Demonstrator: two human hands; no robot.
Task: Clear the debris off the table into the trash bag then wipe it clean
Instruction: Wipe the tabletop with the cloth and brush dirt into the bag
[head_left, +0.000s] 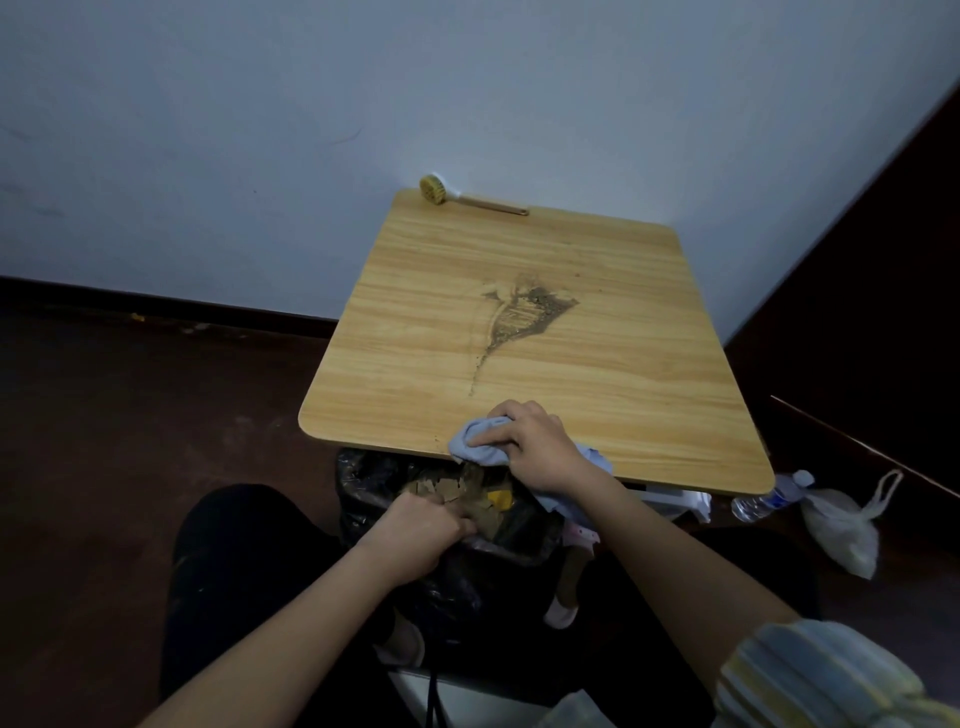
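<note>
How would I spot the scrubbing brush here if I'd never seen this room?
Find the wooden table set against the pale wall. Along its far edge lies the brush, well away from the dirt patch. It alone has a round yellow bristle head on a thin handle.

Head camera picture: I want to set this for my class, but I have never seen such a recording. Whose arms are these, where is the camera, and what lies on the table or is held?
There is no machine here. A person wears a camera on the head, looking forward and down, so the two arms reaching in from the bottom are the person's own.

The wooden table stands against a pale wall. In its middle lies a smeared patch of gritty debris, with a thin trail leading toward the near edge. At the far edge lies a round scrub brush with a long handle.

The right hand has its grip on a crumpled light blue cloth at the table's near edge. The left hand holds the rim of a black trash bag just below that edge; scraps already lie inside. On the floor to the right are a plastic bottle and a white bag.
</note>
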